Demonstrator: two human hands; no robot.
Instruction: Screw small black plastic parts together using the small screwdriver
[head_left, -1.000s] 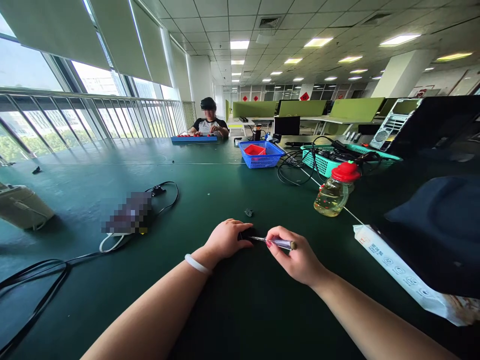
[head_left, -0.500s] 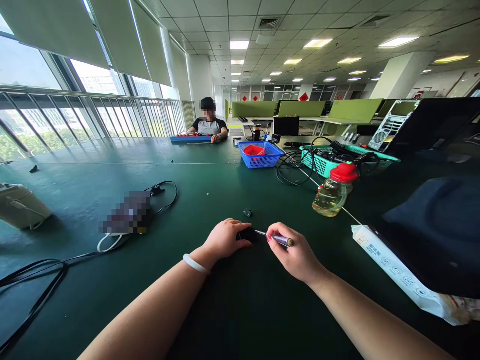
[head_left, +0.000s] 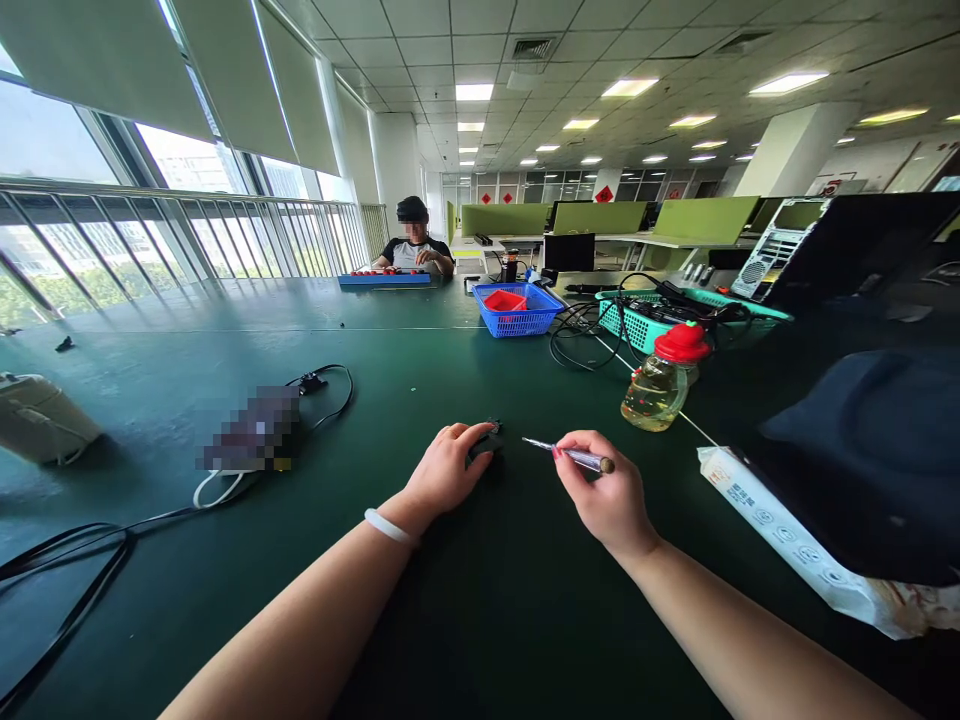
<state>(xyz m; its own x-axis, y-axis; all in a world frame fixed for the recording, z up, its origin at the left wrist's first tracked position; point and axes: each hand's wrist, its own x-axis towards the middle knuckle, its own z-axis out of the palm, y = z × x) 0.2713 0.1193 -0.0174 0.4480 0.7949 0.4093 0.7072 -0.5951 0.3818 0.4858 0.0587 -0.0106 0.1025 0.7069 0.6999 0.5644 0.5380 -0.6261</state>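
Note:
My left hand (head_left: 444, 470) rests on the dark green table (head_left: 465, 600) with its fingers laid over a small black part (head_left: 486, 446). A second tiny black piece (head_left: 494, 426) lies just beyond the fingertips. My right hand (head_left: 604, 495) grips a slim screwdriver (head_left: 571, 456) with a clear handle, and its metal tip points left toward the black part, a short gap away. A white bangle (head_left: 388, 526) sits on my left wrist.
A bottle of yellowish liquid with a red cap (head_left: 663, 381) stands right of my hands. A white printed packet (head_left: 787, 535) and a dark cap (head_left: 877, 450) lie at the right. Black cables (head_left: 75, 560) run on the left. Blue (head_left: 521, 310) and teal baskets (head_left: 652, 320) sit farther back; a person (head_left: 414, 245) sits at the far end.
My left hand slid the black part forward, away from me. The screwdriver tip came off the part and my right hand drew slightly right and up.

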